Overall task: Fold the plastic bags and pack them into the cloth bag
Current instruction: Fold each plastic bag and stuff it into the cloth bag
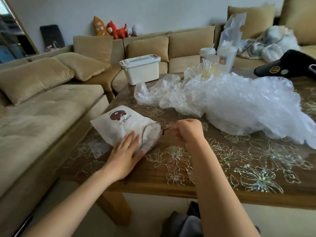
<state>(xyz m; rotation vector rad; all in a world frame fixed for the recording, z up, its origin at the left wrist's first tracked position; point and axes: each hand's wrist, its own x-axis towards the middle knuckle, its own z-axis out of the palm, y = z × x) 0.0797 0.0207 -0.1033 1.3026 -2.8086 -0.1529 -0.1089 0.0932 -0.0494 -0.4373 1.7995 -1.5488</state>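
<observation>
one cloth bag (123,127): left grip (124,156) presses it, right grip (188,132) pinches one drawstring (165,130).

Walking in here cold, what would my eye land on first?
The big heap of crumpled clear plastic bags sprawls over the right half of the table. Near the left edge lies a white cloth bag with a brown bear print; the left hand rests flat on it while the right hand pinches its drawstring.

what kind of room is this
Most likely a home living room: a tan sectional sofa with loose cushions wraps round a wooden table, and plush toys sit along the sofa back.
</observation>
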